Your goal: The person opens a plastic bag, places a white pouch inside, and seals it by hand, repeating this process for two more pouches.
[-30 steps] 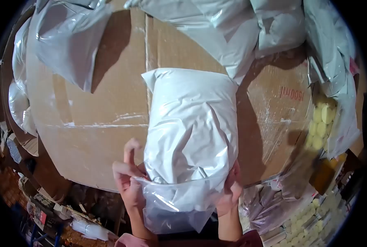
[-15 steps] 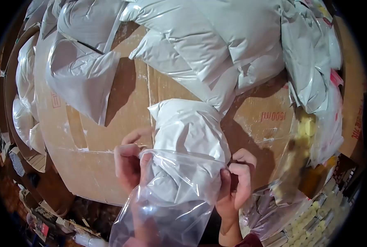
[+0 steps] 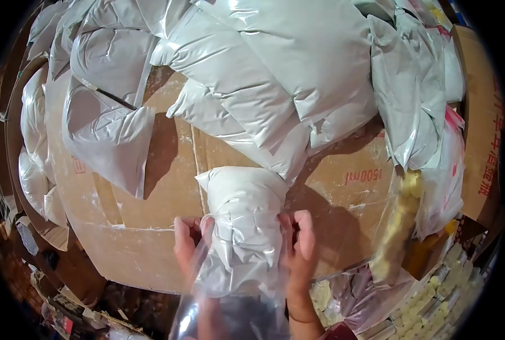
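In front of me a white filled bag point(image 3: 247, 190) lies on cardboard, its near part inside a clear plastic bag point(image 3: 235, 317). The clear bag's mouth runs across the white bag's middle. My left hand point(image 3: 189, 241) grips the clear bag's rim at the left side, fingers curled. At the right side my right hand point(image 3: 300, 238) pinches the same rim against the white bag. The clear bag hangs toward me over both forearms, which show through it.
Large white filled bags point(image 3: 315, 51) are piled at the back. Another white bag point(image 3: 105, 130) rests at the left on the cardboard surface point(image 3: 133, 249). Clear plastic bags point(image 3: 434, 209) lie at the right beside a cardboard box point(image 3: 476, 124). Several pale yellow pieces point(image 3: 434, 306) sit below right.
Both hands have come closer together and pulled the clear bag's rim farther up along the white bag. The white bag now sits lower in view and looks narrower.
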`<state>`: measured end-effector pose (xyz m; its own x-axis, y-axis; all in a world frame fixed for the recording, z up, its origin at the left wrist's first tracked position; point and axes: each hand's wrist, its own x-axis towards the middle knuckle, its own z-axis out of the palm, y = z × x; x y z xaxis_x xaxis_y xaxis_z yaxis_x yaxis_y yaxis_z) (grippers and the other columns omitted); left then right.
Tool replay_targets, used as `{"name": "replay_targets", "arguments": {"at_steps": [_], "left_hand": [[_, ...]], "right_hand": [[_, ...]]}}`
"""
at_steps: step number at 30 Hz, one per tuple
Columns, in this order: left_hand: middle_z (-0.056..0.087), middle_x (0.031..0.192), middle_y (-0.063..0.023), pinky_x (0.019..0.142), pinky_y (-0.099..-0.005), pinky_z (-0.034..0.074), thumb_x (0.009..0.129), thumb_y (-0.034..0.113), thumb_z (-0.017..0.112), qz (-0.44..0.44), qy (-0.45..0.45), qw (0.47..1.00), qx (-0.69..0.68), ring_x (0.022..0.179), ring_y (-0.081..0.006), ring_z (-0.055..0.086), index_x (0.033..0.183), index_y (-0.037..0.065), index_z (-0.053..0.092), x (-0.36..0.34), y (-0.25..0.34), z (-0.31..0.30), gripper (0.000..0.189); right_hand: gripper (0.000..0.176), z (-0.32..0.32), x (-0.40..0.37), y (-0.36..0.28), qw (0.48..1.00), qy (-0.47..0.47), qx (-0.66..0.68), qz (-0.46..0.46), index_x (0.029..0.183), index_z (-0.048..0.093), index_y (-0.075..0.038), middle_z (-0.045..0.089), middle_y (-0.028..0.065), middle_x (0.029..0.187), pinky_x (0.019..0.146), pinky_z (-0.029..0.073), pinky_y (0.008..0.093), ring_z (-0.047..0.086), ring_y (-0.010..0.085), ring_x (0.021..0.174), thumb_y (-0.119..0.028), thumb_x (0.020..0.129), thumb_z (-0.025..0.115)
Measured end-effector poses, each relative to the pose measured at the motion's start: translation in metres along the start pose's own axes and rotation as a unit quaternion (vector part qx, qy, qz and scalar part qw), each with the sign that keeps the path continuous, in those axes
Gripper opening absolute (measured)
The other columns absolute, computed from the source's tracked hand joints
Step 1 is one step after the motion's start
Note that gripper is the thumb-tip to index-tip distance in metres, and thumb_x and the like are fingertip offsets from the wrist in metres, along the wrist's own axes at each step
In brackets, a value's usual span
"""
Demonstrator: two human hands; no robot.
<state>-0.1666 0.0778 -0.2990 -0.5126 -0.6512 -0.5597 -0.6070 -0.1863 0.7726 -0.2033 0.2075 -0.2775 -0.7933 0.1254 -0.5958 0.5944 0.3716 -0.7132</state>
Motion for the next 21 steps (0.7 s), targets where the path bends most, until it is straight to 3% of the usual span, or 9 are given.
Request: {"name": "replay_targets", "arguments": {"at_steps": [1, 4, 5, 8, 9, 14, 17, 19, 21], "left_hand": [[0.053, 0.070, -0.0022, 0.062, -0.0225, 0.040, 0.093, 0.015, 0.061, -0.017, 0.017, 0.999, 0.021, 0.067, -0.0073, 0.045, 0.083, 0.002, 0.048, -0.002, -0.004, 0.004, 0.021], [0.053, 0.074, -0.0022, 0.062, -0.0253, 0.041, 0.096, 0.018, 0.056, 0.046, -0.016, 0.974, 0.219, 0.070, -0.0082, 0.046, 0.082, 0.004, 0.050, -0.001, -0.019, 0.004, 0.021], [0.051, 0.077, -0.0021, 0.063, -0.0272, 0.042, 0.099, 0.021, 0.051, -0.152, -0.031, 0.981, 0.119, 0.071, -0.0090, 0.046, 0.083, 0.005, 0.050, -0.006, -0.001, 0.008, 0.023], [0.048, 0.076, -0.0018, 0.063, -0.0264, 0.042, 0.098, 0.019, 0.052, -0.141, -0.028, 0.988, -0.055, 0.070, -0.0086, 0.044, 0.083, 0.005, 0.048, -0.011, -0.040, 0.007, 0.022], [0.044, 0.072, 0.0007, 0.063, -0.0250, 0.040, 0.098, 0.018, 0.053, -0.087, -0.030, 0.994, -0.055, 0.069, -0.0072, 0.042, 0.084, 0.005, 0.045, -0.012, -0.044, 0.010, 0.021], [0.042, 0.070, 0.0036, 0.056, -0.0206, 0.034, 0.094, 0.011, 0.060, -0.079, 0.021, 0.995, -0.055, 0.066, -0.0035, 0.038, 0.081, 0.006, 0.045, -0.042, -0.022, 0.004, 0.021], [0.041, 0.069, 0.0035, 0.057, -0.0229, 0.036, 0.091, 0.006, 0.063, -0.070, -0.031, 0.997, -0.020, 0.067, -0.0043, 0.042, 0.077, 0.006, 0.044, -0.068, -0.026, -0.016, 0.023], [0.043, 0.069, 0.0029, 0.059, -0.0241, 0.038, 0.089, 0.004, 0.064, -0.066, -0.104, 0.991, -0.050, 0.068, -0.0049, 0.045, 0.076, 0.006, 0.044, -0.081, -0.041, -0.039, 0.024], [0.052, 0.074, -0.0004, 0.066, -0.0251, 0.045, 0.088, 0.004, 0.065, -0.256, -0.073, 0.945, -0.191, 0.071, -0.0068, 0.050, 0.078, 0.006, 0.046, -0.099, -0.126, -0.076, 0.021]], "right_hand": [[0.011, -0.001, -0.004, -0.008, 0.999, 0.000, -0.015, 0.042, 0.100, 0.051, 0.001, 0.055, 0.0061, 0.094, 0.079, 0.041, 0.0229, 0.049, 0.0107, 0.085, -0.009, 0.096, 0.053], [0.012, 0.001, -0.017, 0.025, 0.996, 0.030, 0.034, -0.078, 0.102, 0.055, 0.001, 0.059, 0.0036, 0.094, 0.078, 0.043, 0.0226, 0.052, 0.0093, 0.086, -0.011, 0.097, 0.053], [0.013, -0.002, -0.019, 0.034, 0.995, 0.005, 0.101, -0.013, 0.101, 0.058, 0.000, 0.059, 0.0035, 0.090, 0.077, 0.043, 0.0226, 0.054, 0.0110, 0.085, -0.011, 0.097, 0.054], [0.011, -0.007, -0.021, 0.044, 0.968, -0.024, 0.226, 0.110, 0.099, 0.061, -0.002, 0.059, 0.0005, 0.087, 0.076, 0.043, 0.0218, 0.054, 0.0092, 0.084, -0.011, 0.096, 0.055], [0.009, -0.005, -0.017, 0.054, 0.959, -0.017, 0.266, 0.100, 0.097, 0.061, -0.003, 0.058, -0.0021, 0.088, 0.075, 0.042, 0.0202, 0.050, 0.0053, 0.084, -0.010, 0.096, 0.055], [0.007, -0.010, -0.021, 0.063, 0.951, -0.008, 0.297, 0.089, 0.091, 0.058, -0.004, 0.056, -0.0027, 0.084, 0.072, 0.038, 0.0181, 0.047, 0.0038, 0.079, -0.009, 0.095, 0.056], [0.011, -0.032, -0.044, 0.059, 0.939, -0.052, 0.304, 0.152, 0.085, 0.054, -0.005, 0.056, -0.0023, 0.083, 0.070, 0.038, 0.0180, 0.047, 0.0038, 0.077, -0.008, 0.095, 0.055], [0.011, -0.040, -0.066, 0.070, 0.895, -0.079, 0.384, 0.213, 0.085, 0.053, -0.005, 0.057, -0.0010, 0.084, 0.070, 0.038, 0.0184, 0.049, 0.0048, 0.076, -0.008, 0.095, 0.055], [0.010, -0.043, -0.072, 0.084, 0.853, -0.102, 0.441, 0.261, 0.086, 0.053, -0.004, 0.059, 0.0006, 0.085, 0.070, 0.039, 0.0194, 0.051, 0.0060, 0.076, -0.009, 0.095, 0.056]]}}
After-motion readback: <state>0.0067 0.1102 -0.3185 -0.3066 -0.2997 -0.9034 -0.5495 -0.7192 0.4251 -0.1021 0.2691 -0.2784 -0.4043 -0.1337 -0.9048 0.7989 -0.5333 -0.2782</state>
